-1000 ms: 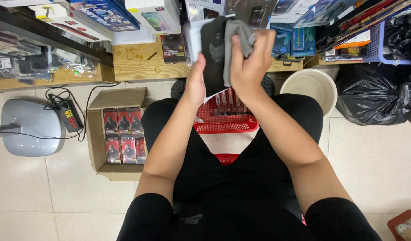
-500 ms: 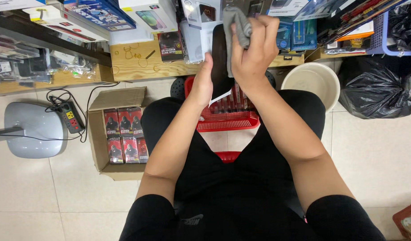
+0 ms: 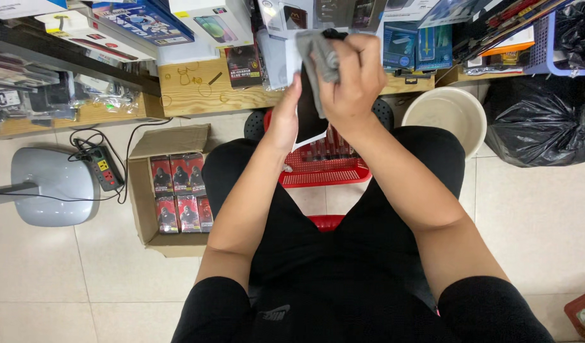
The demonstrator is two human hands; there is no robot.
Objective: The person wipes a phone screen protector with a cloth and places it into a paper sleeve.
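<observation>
Bench (image 3: pixel 197 95), light wood, runs beyond the fingers, stacked with boxed goods. Cardboard box (image 3: pixel 168 190) of red-and-black packets sits on the floor, well left of the left hand's fingers. Red basket (image 3: pixel 324 170) lies below both hands.

Left hand (image 3: pixel 283 121): fingers closed along the edge of a flat black panel (image 3: pixel 307 105), held upright, white corner showing at its lower end. Right hand (image 3: pixel 346 82): fingers clenched round a grey cloth (image 3: pixel 318 54), pressed against the panel's face.

Panel mostly hidden behind right hand and cloth; its surface detail is not discernible.
</observation>
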